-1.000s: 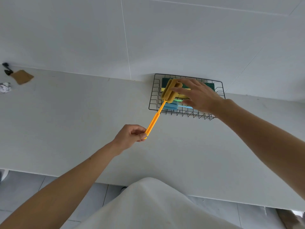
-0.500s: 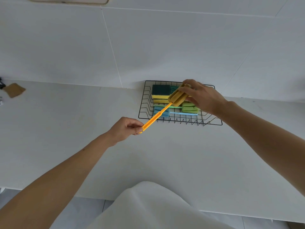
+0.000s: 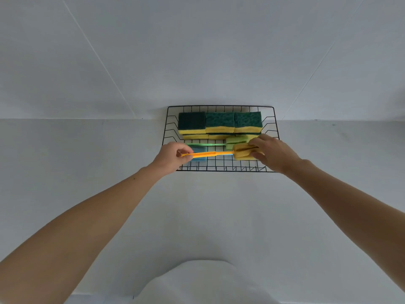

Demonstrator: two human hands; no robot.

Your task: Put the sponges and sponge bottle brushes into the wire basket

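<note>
Both hands grip one orange bottle brush (image 3: 208,154) over the wire basket (image 3: 271,128) — the left hand (image 3: 173,157) pinches the end of its handle between thumb and fingers near the basket's left edge, while the right hand (image 3: 274,153) closes on its yellow sponge head (image 3: 243,152) toward the right edge. Held level, the brush runs side to side across the basket's front half. Just behind it lies a green bottle brush (image 3: 236,141), and a blue sponge (image 3: 198,150) shows under the handle near the front left corner. Green-topped yellow sponges (image 3: 220,123) line the basket's back edge in a row — the basket itself sits at the far edge of the white bench (image 3: 208,211), against the wall
</note>
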